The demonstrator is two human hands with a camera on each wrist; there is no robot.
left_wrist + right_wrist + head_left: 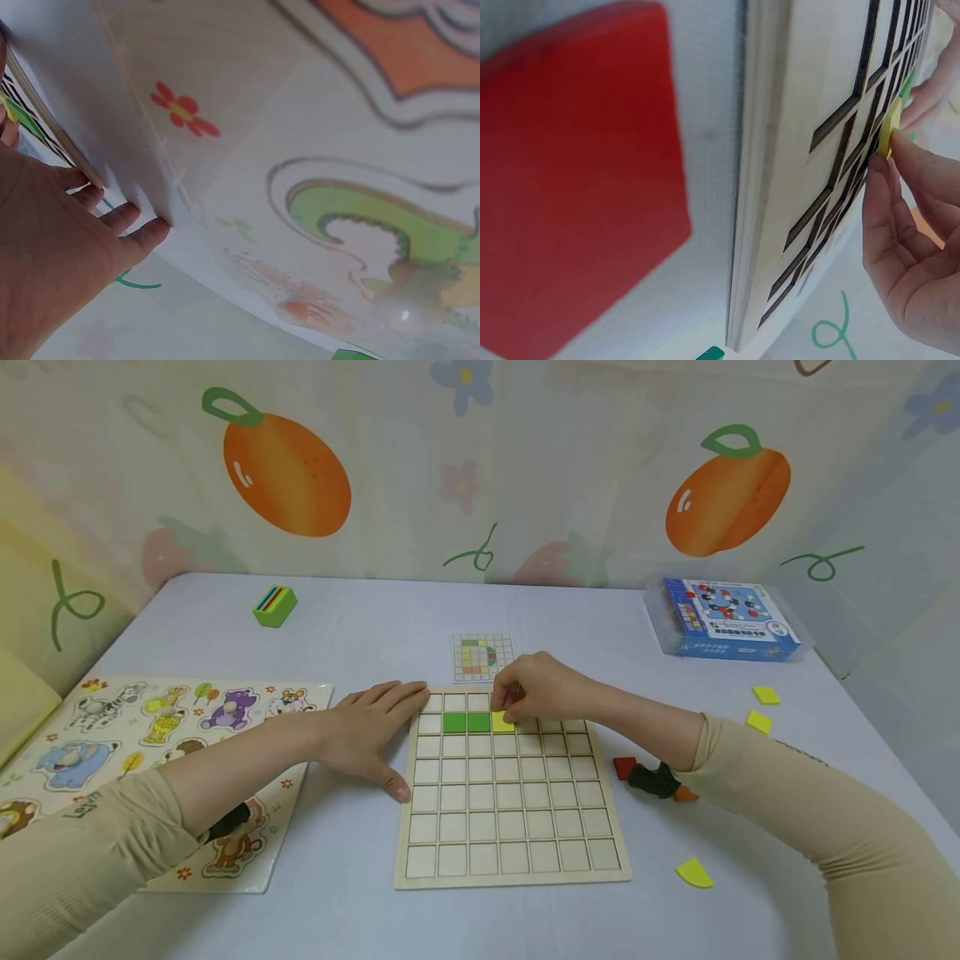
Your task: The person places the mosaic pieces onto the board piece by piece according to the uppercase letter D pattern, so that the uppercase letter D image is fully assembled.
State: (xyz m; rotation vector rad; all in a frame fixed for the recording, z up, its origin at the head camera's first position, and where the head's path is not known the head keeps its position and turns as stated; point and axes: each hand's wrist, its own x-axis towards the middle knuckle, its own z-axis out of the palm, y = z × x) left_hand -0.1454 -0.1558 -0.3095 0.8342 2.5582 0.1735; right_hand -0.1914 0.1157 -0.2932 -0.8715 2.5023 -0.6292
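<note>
A wooden grid board [517, 884] lies on the white table in the head view. Two green square tiles [454, 722] sit side by side in its second row. Between thumb and fingers, my right hand [542, 687] pinches a yellow square tile [501, 723] over the cell just right of them. In the right wrist view that yellow tile [889, 126] stands tilted on edge against the grid. With its fingers spread, my left hand [367, 731] touches the board's left edge; the left wrist view shows its fingertips [159, 227] extended.
A pattern card [482, 649] lies behind the board. An animal puzzle [296, 827] is at left, a green block [274, 607] at back left, a blue box [738, 620] at back right. Yellow squares [759, 721], a red piece [624, 767] and a yellow quarter-circle [693, 873] lie right.
</note>
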